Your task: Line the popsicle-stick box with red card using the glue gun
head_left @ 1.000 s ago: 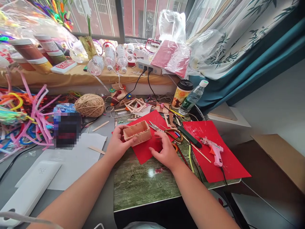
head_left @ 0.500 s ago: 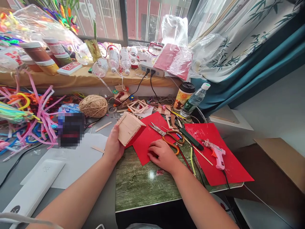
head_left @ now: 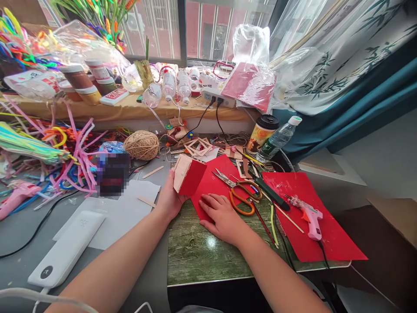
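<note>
My left hand [head_left: 171, 195] holds a small wooden stick box [head_left: 182, 171], tilted so that its red side [head_left: 193, 178] faces right. Flat on a red sheet [head_left: 213, 174] lies my right hand [head_left: 218, 213], fingers spread and holding nothing. Scissors with orange handles [head_left: 239, 188] rest just beyond its fingers, partly on that sheet. Farther right, a pink glue gun [head_left: 311, 217] lies on a second red sheet [head_left: 339, 239]. Between the two sheets are a dark green-handled tool [head_left: 272, 193] and a thin wooden stick [head_left: 289, 218].
White paper [head_left: 130, 213] and a white power bank [head_left: 68, 248] lie at left, with a twine ball [head_left: 141, 145] behind. A lidded cup [head_left: 261, 134] and a water bottle [head_left: 278, 140] stand at back right. Pipe cleaners [head_left: 78, 161] crowd the far left.
The wooden box has been turned, so more of its red side shows. My right hand's fingers have spread flatter on the red sheet. The view has shifted left.
</note>
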{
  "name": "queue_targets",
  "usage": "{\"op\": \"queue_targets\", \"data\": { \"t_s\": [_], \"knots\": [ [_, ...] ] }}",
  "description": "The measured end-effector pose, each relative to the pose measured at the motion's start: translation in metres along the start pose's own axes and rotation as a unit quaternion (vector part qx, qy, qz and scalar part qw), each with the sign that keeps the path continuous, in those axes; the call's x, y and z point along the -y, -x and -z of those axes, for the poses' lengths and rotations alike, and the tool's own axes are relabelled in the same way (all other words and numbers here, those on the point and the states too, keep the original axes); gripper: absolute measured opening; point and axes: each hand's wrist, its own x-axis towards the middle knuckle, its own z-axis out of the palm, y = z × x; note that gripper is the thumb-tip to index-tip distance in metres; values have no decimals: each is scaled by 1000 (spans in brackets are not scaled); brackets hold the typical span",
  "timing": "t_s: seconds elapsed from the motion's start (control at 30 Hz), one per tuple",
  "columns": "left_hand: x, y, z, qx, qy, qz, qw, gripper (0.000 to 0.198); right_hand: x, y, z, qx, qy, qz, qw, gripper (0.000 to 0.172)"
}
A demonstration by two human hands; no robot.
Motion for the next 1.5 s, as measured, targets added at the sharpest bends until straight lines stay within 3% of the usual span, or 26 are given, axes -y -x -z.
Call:
{"op": "queue_targets", "data": {
  "t_s": [0.17, 0.37, 0.53, 0.6, 0.67, 0.73, 0.8, 0.87, 0.93, 1.03, 1.13, 1.5],
  "knots": [
    [1, -2, 2, 8, -3, 3, 1000, 51, 0, 0, 3, 16, -13, 25, 999, 45],
    [0, -2, 2, 12, 3, 18, 1000, 49, 4, -2, 4, 18, -27, 2, 999, 55],
    [-4, 2, -4, 11, -6, 17, 1000, 51, 2, -1, 6, -2, -66, 1, 998, 42],
    [-1, 3, -5, 0, -29, 9, 1000, 53, -2, 2, 8, -57, -99, -10, 993, 32],
    [4, 3, -5, -10, -70, -9, 997, 58, -6, 6, 9, -161, -132, -32, 978, 29],
    [9, 4, -3, -11, -142, -50, 989, 63, -10, 10, 11, -276, -151, -51, 948, 39],
    [14, 7, 0, 1, -242, -108, 964, 64, -12, 13, 12, -339, -158, -53, 926, 60],
    [16, 11, 3, 20, -339, -162, 926, 60, -14, 15, 13, -338, -161, -47, 926, 86],
    [16, 15, 4, 35, -395, -192, 898, 57, -15, 15, 14, -316, -163, -36, 934, 99],
    [16, 20, 5, 43, -426, -199, 882, 55, -17, 14, 17, -310, -171, -18, 935, 89],
    [16, 20, 4, 43, -423, -188, 885, 54, -20, 13, 19, -312, -175, -8, 934, 77],
    [13, 16, 4, 35, -413, -160, 896, 50, -26, 16, 21, -285, -192, -8, 939, 65]
  ]
}}
